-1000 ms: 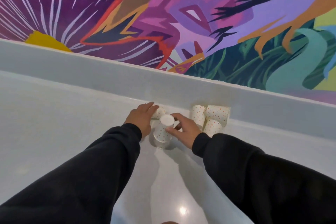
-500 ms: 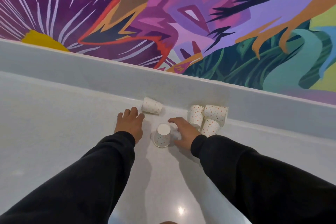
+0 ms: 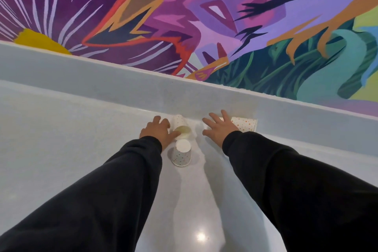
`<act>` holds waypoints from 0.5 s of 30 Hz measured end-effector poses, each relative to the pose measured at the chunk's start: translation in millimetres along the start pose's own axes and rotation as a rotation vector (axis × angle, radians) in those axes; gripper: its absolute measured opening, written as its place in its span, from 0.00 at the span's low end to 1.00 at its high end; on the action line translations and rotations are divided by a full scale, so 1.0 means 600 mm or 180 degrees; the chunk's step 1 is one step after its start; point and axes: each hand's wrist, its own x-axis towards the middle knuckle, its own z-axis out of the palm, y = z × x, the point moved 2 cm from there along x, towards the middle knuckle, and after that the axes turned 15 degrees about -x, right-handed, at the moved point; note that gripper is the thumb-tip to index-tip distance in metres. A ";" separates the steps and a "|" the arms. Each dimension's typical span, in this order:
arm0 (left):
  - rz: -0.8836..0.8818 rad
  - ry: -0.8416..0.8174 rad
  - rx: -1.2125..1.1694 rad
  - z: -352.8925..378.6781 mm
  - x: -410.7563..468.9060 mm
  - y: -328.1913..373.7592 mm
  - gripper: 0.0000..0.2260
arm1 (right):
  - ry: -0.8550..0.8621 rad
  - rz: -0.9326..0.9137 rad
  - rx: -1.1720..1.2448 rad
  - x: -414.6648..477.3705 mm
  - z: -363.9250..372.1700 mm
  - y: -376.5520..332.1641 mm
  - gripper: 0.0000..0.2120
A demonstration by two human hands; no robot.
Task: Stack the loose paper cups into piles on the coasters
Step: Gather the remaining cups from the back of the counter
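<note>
A dotted paper cup point(image 3: 181, 155) stands upside down on the pale counter, between my two forearms; a faint round edge shows around its base. Just beyond it, another cup point(image 3: 181, 126) lies on its side by the back ledge, its mouth facing me. My left hand point(image 3: 158, 132) lies against that cup's left side, with the fingers fairly straight and the thumb touching its rim. My right hand point(image 3: 219, 129) is spread flat farther right and covers part of a group of cups. One lying cup point(image 3: 244, 124) of that group shows beside it.
The pale counter point(image 3: 81, 149) ends at a raised back ledge point(image 3: 122, 88) below a painted mural wall. My black sleeves fill the lower part of the view.
Both hands have moved forward, away from the upside-down cup. My left hand reached the lying cup, whose mouth now faces me. My right hand went over the cups at the right.
</note>
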 end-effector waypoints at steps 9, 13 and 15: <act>0.0853 -0.0487 0.0332 0.000 0.004 0.000 0.29 | 0.0224 -0.0014 0.0309 0.013 -0.001 -0.002 0.28; 0.0558 -0.0151 0.0204 -0.021 0.020 -0.007 0.15 | 0.0908 0.0510 0.2152 0.004 -0.015 -0.005 0.24; 0.0464 -0.0017 0.0063 -0.029 0.017 -0.009 0.15 | 0.1058 0.0808 0.3554 -0.009 -0.025 -0.005 0.23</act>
